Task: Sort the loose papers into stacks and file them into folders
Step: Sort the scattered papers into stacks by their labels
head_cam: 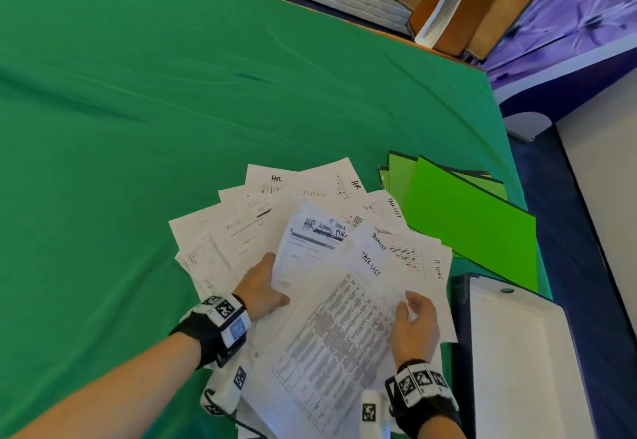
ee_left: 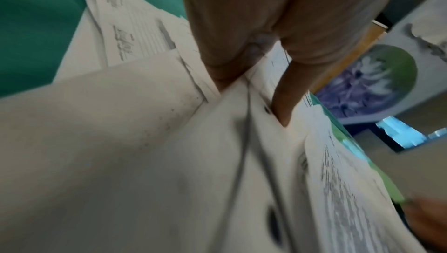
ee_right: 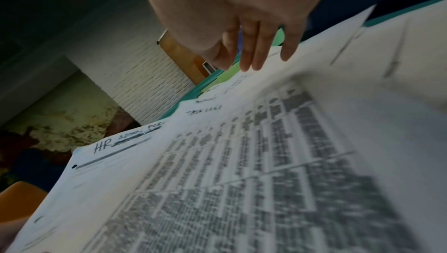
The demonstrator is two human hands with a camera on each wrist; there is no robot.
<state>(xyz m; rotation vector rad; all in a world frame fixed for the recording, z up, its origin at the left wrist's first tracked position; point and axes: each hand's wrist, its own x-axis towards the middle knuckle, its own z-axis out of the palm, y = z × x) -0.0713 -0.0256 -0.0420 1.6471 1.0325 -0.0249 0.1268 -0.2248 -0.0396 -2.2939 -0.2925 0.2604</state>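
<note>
A fan of loose printed papers [head_cam: 238,242] lies on the green cloth, with handwritten headings such as HR, TASK LIST and IT LOGS. My left hand [head_cam: 263,287] [ee_left: 254,92] pinches the lower left edge of the sheet headed HR [head_cam: 310,252] [ee_right: 108,163], fingers under it and thumb on top. My right hand [head_cam: 415,321] [ee_right: 256,62] hovers with relaxed fingers over the right side of the top TASK LIST sheet [head_cam: 344,328] [ee_right: 241,161], holding nothing. Several bright green folders [head_cam: 468,221] lie overlapped just right of the papers.
A dark blue box with a white inside [head_cam: 517,352] stands open at the table's right front corner. Brown file holders [head_cam: 448,1] lean behind the far edge. The green cloth [head_cam: 138,111] stretches bare to the left and beyond the papers.
</note>
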